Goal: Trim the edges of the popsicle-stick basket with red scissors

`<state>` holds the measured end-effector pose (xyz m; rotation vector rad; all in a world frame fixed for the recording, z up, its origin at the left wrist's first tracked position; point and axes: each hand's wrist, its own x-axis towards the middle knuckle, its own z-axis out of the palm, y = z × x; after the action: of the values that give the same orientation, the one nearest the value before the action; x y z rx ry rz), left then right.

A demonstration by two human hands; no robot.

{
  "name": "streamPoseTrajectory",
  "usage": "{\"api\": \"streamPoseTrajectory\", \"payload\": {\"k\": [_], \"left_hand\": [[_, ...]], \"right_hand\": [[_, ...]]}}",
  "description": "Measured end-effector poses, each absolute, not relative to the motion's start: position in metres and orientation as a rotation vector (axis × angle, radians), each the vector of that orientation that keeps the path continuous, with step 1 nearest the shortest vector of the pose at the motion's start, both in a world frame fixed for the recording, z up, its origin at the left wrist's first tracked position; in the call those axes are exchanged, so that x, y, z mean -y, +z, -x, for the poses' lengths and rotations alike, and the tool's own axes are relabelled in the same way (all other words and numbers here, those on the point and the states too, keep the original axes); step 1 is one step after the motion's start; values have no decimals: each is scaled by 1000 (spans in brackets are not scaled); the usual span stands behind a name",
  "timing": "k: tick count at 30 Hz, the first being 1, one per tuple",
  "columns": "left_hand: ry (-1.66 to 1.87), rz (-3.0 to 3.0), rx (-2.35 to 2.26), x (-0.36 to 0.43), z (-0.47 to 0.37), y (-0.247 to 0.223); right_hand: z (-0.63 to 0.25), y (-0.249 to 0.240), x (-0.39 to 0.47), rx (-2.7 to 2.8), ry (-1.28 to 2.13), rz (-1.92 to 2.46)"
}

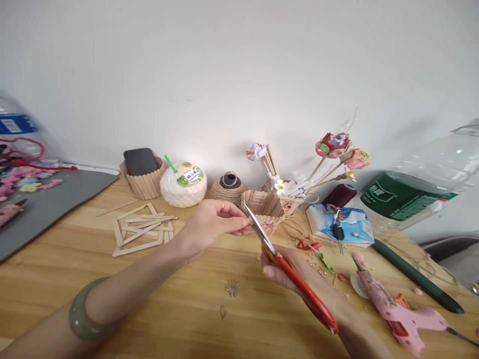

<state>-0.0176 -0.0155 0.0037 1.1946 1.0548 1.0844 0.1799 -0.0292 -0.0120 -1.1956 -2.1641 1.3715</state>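
Observation:
My left hand [219, 224], with a ring on one finger, reaches to the middle with thumb and fingers pinched together. What they hold, if anything, is too small to make out. The red-handled scissors [305, 286] rest in my right hand [284, 269], which grips them near the pivot. Their blades point up and left, with the tips beside my left fingertips. Just behind stands a basket made of craft sticks [264, 204]. On the table below my hands lie a small star-shaped cluster of thin strands [232, 287] and a little loop [223, 312].
Craft sticks [144, 229] lie in a loose pile at left, before a coconut with a straw [183, 187]. A twine spool [227, 188] and paper flowers [333, 147] stand along the wall. At right are a pink glue gun [404, 311], tissue pack [344, 224] and large bottle [392, 194].

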Motion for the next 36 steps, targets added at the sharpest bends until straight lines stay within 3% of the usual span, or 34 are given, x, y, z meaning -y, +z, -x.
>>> {"api": "streamPoseTrajectory", "payload": {"k": [17, 29, 36], "left_hand": [[987, -1045, -995, 25, 2, -12], [731, -597, -993, 59, -43, -53], [646, -523, -1041, 76, -56, -60]], "right_hand": [[-195, -7, 56, 2152, 1234, 1560], [-230, -17, 100, 1795, 1690, 1930], [-237, -9, 110, 1690, 1728, 2109]]}}
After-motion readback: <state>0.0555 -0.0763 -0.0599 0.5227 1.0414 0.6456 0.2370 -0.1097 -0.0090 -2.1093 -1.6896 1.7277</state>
